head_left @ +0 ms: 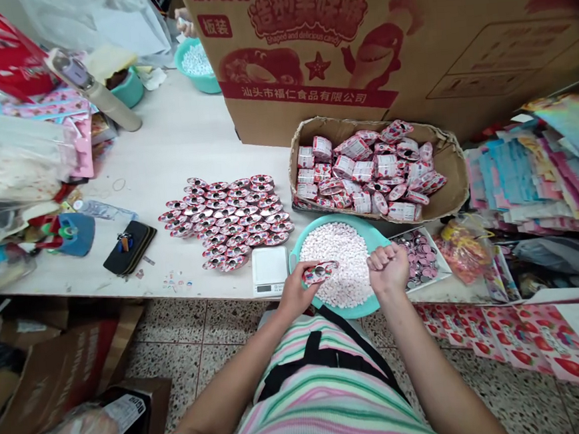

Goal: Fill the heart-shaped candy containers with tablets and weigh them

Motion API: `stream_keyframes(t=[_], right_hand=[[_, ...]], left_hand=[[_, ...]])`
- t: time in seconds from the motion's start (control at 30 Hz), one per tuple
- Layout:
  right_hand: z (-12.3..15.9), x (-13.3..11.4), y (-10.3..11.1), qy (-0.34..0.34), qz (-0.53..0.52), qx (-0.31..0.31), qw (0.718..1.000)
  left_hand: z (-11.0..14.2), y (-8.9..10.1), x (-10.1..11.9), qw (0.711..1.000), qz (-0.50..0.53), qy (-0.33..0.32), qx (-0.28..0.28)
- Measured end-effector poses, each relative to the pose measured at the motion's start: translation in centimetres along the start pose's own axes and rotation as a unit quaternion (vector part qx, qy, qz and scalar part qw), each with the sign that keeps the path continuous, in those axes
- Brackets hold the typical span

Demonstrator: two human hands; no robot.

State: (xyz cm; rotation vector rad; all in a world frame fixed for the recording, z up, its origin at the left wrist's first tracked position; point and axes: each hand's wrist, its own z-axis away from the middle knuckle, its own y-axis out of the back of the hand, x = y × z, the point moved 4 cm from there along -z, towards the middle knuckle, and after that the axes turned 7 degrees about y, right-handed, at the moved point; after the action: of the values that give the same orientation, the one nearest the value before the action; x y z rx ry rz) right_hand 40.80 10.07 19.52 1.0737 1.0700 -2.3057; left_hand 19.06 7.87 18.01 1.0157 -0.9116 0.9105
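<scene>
My left hand (pixel 298 291) grips a small pink-and-red printed candy box (pixel 320 272), its dark opening facing up. Below it lies a turquoise basin (pixel 362 310) full of small white candies (pixel 334 247). My right hand (pixel 390 269) is closed in a fist over the basin's right rim; whatever its fingers hold is hidden. To the left, rows of similar candy boxes (pixel 230 222) stand packed together on the table. A cut-down cardboard box (pixel 450 164) behind the basin holds a loose heap of more such boxes.
Left of the basin sits a small white scale (pixel 270 266); a tray of round pink and silver discs (pixel 423 256) is on its right. A big carton (pixel 307 62) blocks the back. A black pouch (pixel 129 248) and a bottle (pixel 110 107) lie left. Another person's hand (pixel 185 23) shows behind the carton.
</scene>
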Motion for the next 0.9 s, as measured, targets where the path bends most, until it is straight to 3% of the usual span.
stream_keyframes(t=[0.1, 0.3, 0.5, 0.73, 0.9], right_hand=[[0.2, 0.5, 1.2, 0.001, 0.025, 0.023, 0.999], [1.2, 2.2, 3.3, 0.005, 0.086, 0.021, 0.996], [1.9, 3.0, 4.5, 0.016, 0.122, 0.035, 0.992], [3.0, 2.7, 5.2, 0.016, 0.106, 0.059, 0.993], [4.1, 3.2, 5.7, 0.015, 0.111, 0.071, 0.991]], left_hand=[[0.4, 1.1, -1.4, 1.0, -0.004, 0.01, 0.027], [0.9, 5.3, -5.5, 0.986, -0.079, 0.002, 0.149], [0.2, 8.6, -10.0, 0.958, -0.114, 0.052, 0.257], [-0.4, 9.6, -13.0, 0.968, -0.154, 0.028, 0.194], [-0.6, 9.9, -13.8, 0.966, -0.182, 0.01, 0.185]])
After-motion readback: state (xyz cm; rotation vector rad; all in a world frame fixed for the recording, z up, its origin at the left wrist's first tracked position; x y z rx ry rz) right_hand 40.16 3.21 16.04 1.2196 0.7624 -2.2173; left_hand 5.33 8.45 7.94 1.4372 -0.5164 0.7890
